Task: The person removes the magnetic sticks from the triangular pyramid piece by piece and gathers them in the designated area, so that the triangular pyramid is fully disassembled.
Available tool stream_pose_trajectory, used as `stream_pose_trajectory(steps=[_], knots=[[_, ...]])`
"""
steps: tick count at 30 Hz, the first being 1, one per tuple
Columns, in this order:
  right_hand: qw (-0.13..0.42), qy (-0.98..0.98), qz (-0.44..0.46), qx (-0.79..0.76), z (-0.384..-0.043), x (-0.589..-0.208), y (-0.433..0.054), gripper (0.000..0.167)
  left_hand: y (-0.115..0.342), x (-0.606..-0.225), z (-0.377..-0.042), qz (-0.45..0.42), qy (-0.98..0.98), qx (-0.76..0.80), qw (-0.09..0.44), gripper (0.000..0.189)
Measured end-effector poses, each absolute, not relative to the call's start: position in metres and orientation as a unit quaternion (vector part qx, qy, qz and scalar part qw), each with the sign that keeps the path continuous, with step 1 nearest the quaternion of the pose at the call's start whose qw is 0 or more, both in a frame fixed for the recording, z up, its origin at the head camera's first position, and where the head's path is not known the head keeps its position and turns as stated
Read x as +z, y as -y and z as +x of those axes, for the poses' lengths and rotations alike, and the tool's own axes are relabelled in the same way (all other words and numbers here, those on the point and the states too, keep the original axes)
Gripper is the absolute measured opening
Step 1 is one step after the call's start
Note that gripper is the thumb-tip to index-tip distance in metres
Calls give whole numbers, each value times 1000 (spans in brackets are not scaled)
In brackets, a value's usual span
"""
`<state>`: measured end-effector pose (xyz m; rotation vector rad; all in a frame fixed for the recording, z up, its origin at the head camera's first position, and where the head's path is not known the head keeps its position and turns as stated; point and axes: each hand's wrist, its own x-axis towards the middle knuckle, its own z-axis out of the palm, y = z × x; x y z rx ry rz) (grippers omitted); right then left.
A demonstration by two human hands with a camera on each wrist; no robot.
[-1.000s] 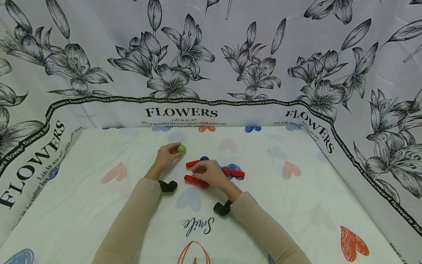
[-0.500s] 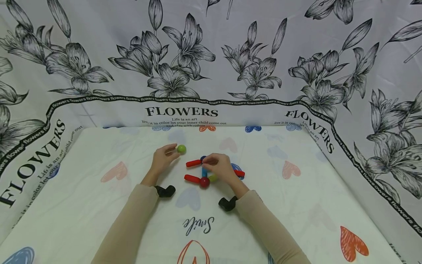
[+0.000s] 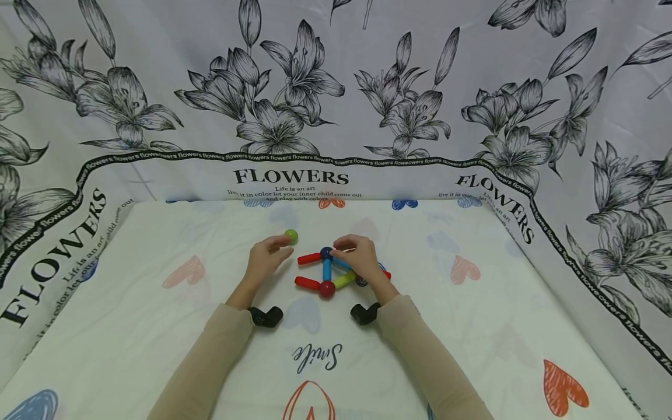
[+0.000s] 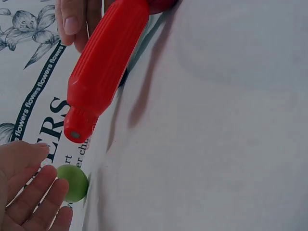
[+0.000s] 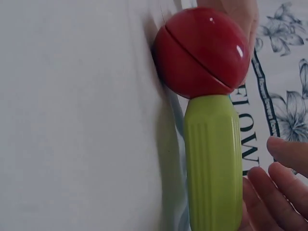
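My left hand [image 3: 265, 256] is beside a green ball [image 3: 291, 235], fingers loosely bent and holding nothing. In the left wrist view the green ball [image 4: 73, 183] shows just beyond the fingers. A figure of rods and balls lies mid-table: a dark blue ball [image 3: 326, 253], a red ball [image 3: 327, 289], an upright-running blue rod [image 3: 327, 270], a yellow-green rod [image 3: 344, 281], and two red rods [image 3: 307, 283] pointing left. My right hand [image 3: 359, 254] hovers over the figure's right side, fingertips near the dark blue ball, thumb and fingers apart. It hides part of the figure.
A white cloth with printed hearts [image 3: 464, 270] covers the table. A flower-printed curtain [image 3: 294, 175] stands behind and along both sides. Black wrist devices [image 3: 266, 317] sit under both sleeves, close to the cloth.
My left hand has let go of the green ball and drawn slightly back. My right hand has moved up and right from the lower red rod, uncovering the red ball and blue rod.
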<state>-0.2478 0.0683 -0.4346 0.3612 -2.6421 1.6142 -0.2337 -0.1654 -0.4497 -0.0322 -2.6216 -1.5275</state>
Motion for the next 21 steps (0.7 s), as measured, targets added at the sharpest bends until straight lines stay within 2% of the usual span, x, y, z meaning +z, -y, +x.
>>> stream_pose_trajectory(steps=[11, 21], knots=[[-76, 876, 98, 467, -261, -438, -65, 34, 150, -453, -228, -69, 867, -494, -9, 39], [-120, 891, 94, 427, -269, -435, -61, 35, 142, -456, -229, -81, 875, -478, -24, 39]])
